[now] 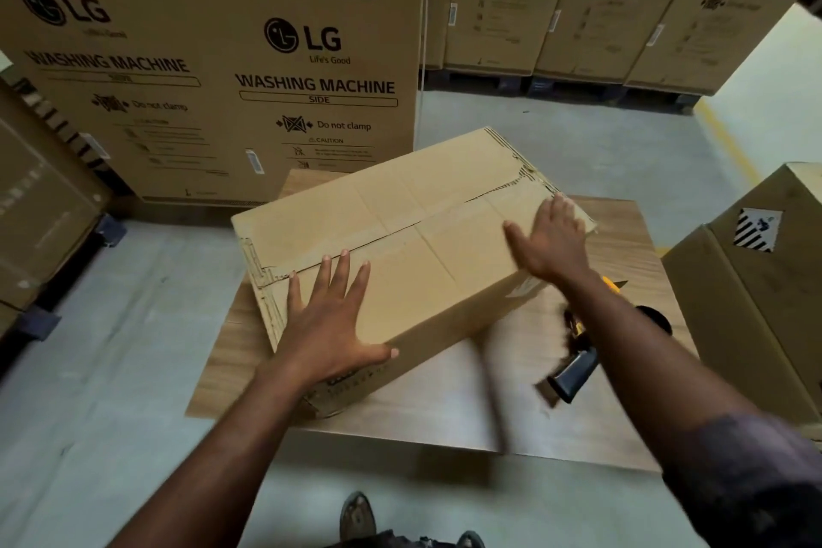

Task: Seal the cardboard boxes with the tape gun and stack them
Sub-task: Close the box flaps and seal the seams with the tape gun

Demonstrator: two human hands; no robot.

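Presses the left hand [331,325] flat on the box [422,200] top at its near-left end, fingers straight and spread, thumb on the near side wall. Lays the right hand [556,236], blurred, likewise flat and spread on the top's right end. Pinches nothing with either. Has the box skewed across the middle of the bench [445,405], flaps folded down and meeting at a seam along the top. Has the tape gun [574,374] lying near the bench's right edge, just beside the box, partly hidden under the right forearm. Faces tall cartons [276,58] printed LG WASHING MACHINE beyond the far edge, another carton [765,325] off the right edge, a shoe [358,512] on the floor [133,347] below the near edge.
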